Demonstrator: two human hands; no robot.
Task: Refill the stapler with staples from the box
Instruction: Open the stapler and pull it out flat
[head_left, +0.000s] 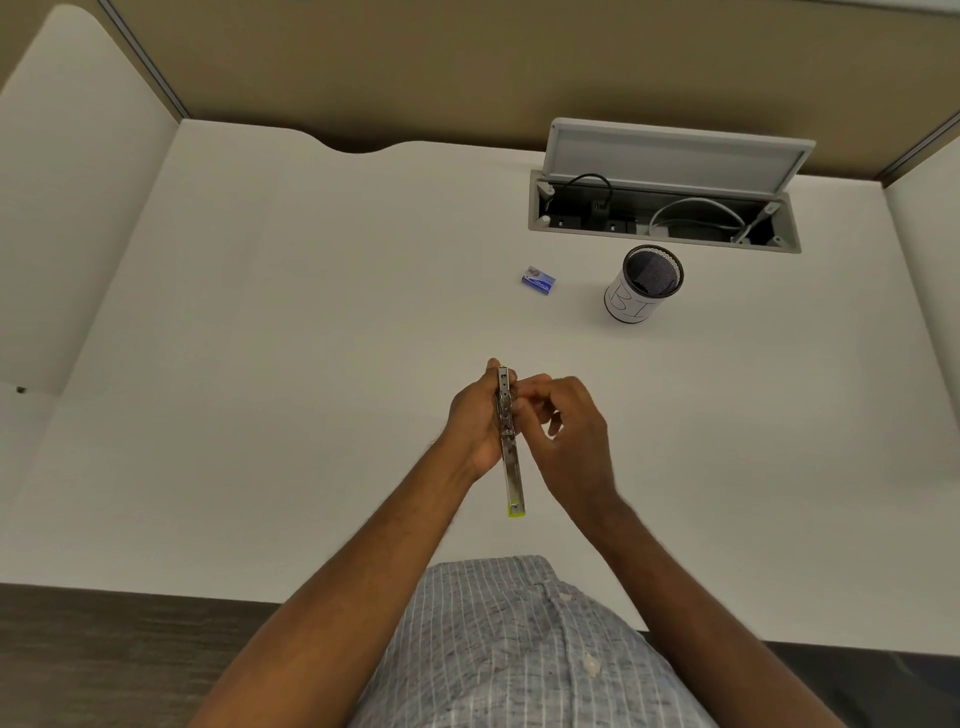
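A slim stapler (512, 467) with a metal channel and yellow-green ends is held lengthwise above the white desk (311, 312), opened out so its metal track faces up. My left hand (475, 421) grips its far half from the left side. The fingertips of my right hand (569, 431) pinch at the track near the far end; whether they hold staples is too small to tell. The small blue staple box (538, 280) lies on the desk well beyond both hands, apart from them.
A mesh pen cup (644, 286) wrapped in white paper stands right of the box. Behind it an open cable hatch (665, 208) with its lid raised shows cords inside. A tan partition lines the desk's back edge.
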